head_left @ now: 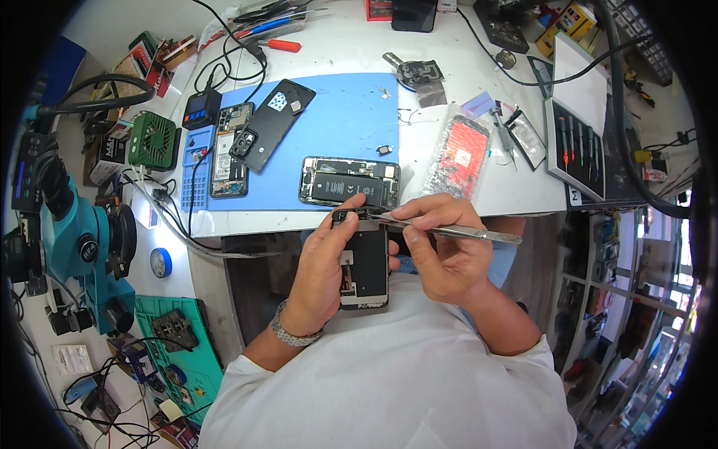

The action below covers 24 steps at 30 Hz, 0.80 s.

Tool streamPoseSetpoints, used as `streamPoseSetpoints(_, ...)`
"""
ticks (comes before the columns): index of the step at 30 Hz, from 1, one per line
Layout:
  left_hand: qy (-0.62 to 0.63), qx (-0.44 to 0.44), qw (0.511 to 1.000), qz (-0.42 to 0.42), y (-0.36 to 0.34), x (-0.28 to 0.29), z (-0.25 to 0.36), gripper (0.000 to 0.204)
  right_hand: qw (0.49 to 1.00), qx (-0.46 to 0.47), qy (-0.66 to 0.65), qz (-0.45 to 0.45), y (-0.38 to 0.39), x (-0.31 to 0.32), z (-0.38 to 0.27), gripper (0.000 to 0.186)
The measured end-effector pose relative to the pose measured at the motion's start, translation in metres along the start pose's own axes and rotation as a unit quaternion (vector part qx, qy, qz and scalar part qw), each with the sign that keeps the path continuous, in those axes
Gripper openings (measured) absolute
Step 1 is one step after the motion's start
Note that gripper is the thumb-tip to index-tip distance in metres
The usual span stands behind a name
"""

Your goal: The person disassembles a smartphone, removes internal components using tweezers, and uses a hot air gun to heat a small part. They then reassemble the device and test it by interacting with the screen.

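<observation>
My left hand (323, 269) is closed around a detached phone screen (368, 262), its dark inner side up, held over my lap just off the table's front edge. Metal tweezers (479, 233) are pinched in my right hand (452, 254). Their tips reach the top end of the screen, at the small parts near my left fingertips; whether they grip one is too small to tell. Just beyond my hands, an opened phone body (350, 182) with a black battery lies on the blue mat (336, 112).
Another opened phone (230, 153) and a dark back cover (273, 123) lie at the mat's left. A bubble-wrapped red item (458, 152) and a screwdriver case (576, 146) are on the right. A teal microscope (82, 239) stands at left, near a green fan (153, 141).
</observation>
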State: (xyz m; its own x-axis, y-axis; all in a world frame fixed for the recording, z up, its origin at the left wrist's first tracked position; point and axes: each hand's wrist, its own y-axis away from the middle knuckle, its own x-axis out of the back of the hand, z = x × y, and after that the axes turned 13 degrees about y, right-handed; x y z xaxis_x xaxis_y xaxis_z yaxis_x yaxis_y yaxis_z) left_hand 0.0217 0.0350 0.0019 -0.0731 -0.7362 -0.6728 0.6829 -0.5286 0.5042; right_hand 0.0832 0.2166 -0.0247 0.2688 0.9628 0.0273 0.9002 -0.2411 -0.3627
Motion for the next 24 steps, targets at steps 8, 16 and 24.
streamPoseSetpoints(8, -0.04, -0.013, 0.999, 0.001, 0.0, 0.001, -0.001, 0.058, 1.0, 0.002, 0.004, -0.012, -0.002, -0.001, 0.001, 0.019)
streamPoseSetpoints(16, -0.05, -0.057, 0.997, 0.029, -0.001, -0.006, -0.007, 0.065, 1.0, -0.007, 0.016, -0.013, -0.001, -0.002, 0.0, 0.02)
streamPoseSetpoints(24, -0.12, -0.13, 0.984, 0.02, 0.001, 0.0, -0.017, 0.063, 0.999, -0.031, 0.018, 0.028, 0.005, -0.011, 0.001, 0.023)
